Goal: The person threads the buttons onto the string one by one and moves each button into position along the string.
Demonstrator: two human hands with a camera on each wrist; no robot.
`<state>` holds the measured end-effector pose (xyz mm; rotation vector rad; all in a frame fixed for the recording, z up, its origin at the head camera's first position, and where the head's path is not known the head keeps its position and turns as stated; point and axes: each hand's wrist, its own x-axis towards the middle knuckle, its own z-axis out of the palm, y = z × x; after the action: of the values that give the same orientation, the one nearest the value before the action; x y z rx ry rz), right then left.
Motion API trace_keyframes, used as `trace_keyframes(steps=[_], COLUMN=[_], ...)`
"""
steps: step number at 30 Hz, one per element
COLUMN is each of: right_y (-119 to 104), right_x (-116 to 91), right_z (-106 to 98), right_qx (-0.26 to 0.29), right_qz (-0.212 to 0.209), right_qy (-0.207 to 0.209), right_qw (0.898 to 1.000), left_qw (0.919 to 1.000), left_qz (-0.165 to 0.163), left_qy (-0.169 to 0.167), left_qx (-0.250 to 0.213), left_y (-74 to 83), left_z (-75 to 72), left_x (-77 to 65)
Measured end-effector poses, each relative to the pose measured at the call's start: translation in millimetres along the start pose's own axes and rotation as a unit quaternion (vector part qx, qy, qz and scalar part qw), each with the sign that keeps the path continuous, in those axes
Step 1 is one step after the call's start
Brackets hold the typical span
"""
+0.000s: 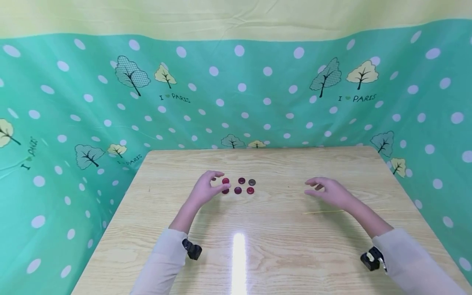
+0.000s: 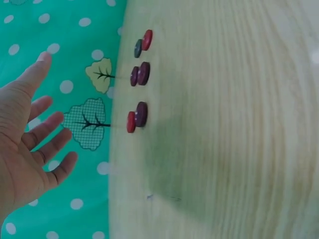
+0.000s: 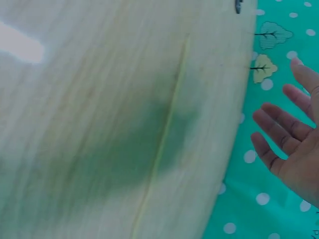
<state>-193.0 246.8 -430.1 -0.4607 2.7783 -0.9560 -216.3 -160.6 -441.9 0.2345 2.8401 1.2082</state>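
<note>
Several small, thick, button-like discs stand in two short rows on the table. In the head view they include a red disc (image 1: 250,190), a grey disc (image 1: 252,182) and a purple disc (image 1: 237,190). My left hand (image 1: 208,188) hovers at the left end of the rows, fingers and thumb apart, partly covering the leftmost discs. The left wrist view shows this hand (image 2: 37,134) with nothing in it. Off to the right, my right hand (image 1: 330,191) is held loosely over a thin yellow string (image 1: 322,212). Its fingers (image 3: 279,127) are spread and hold nothing.
The pale wooden table (image 1: 280,229) carries a bright light reflection near its front. A green dotted curtain (image 1: 243,98) hangs behind the table and along both sides. Small black cameras (image 1: 192,250) are strapped at both wrists.
</note>
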Motion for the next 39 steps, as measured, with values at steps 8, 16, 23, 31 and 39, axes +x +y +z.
trace_keyframes(steps=[8,16,23,31,39], right_y=[15.7,26.8,31.1,35.7,38.4], right_x=[-7.1,-11.8,-14.8,-15.0,-13.7], right_z=[18.8,36.1,49.4,59.6,65.0], right_qx=[0.005,0.001,-0.011,-0.071,-0.083], right_qz=[-0.024,-0.054,-0.049,-0.066,-0.070], right_qy=[-0.033,-0.053,-0.037,0.011,0.033], right_qw=[0.999,0.997,0.998,0.995,0.994], left_qw=[0.9999,0.9992,0.9971,0.9938,0.9917], left_qz=[0.002,0.035,0.052,0.054,0.047], left_qy=[-0.009,0.000,-0.006,-0.005,-0.009], left_qx=[-0.011,0.020,0.055,0.097,0.119], left_y=[-7.1,-7.9,-7.5,-9.6,-10.0], left_z=[11.9,27.4,39.7,54.5,67.1], left_x=[-0.9,0.7,1.9,8.0,11.1])
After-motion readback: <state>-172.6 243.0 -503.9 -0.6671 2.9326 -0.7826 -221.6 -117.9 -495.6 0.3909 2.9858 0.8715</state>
